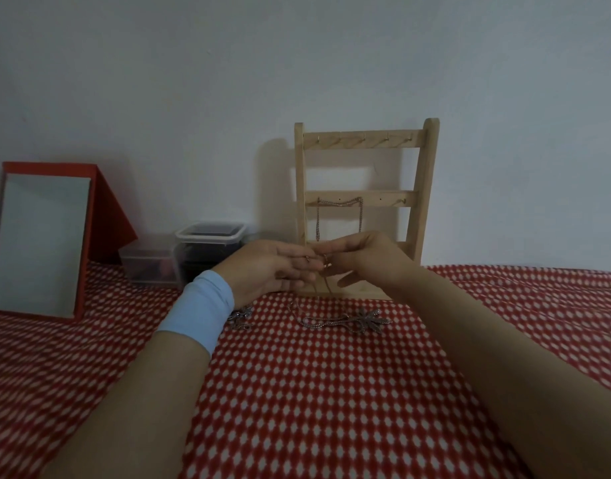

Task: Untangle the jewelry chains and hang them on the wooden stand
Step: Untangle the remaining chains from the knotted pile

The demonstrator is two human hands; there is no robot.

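While both hands meet in front of the pale wooden ladder-shaped jewelry stand, a thin pinkish-gold chain is pinched between them. The left hand, with a light blue band round its wrist, holds one end at its fingertips; the right hand nips the other end between thumb and forefinger, its remaining fingers loosely spread. From the pinch the chain hangs down in two fine strands toward the counter, which is covered with a red cloth patterned with white diamonds.

On the stand's middle rail a silver chain hangs in a loop from two hooks. Lying on the cloth just below the hands is a silver necklace with a leaf-shaped pendant, and a small heap of silver jewelry sits partly hidden beside the left wrist.

Off to the left, an orange-red box with a pale grey panel leans against the wall, near two clear plastic containers, one taller with dark contents.
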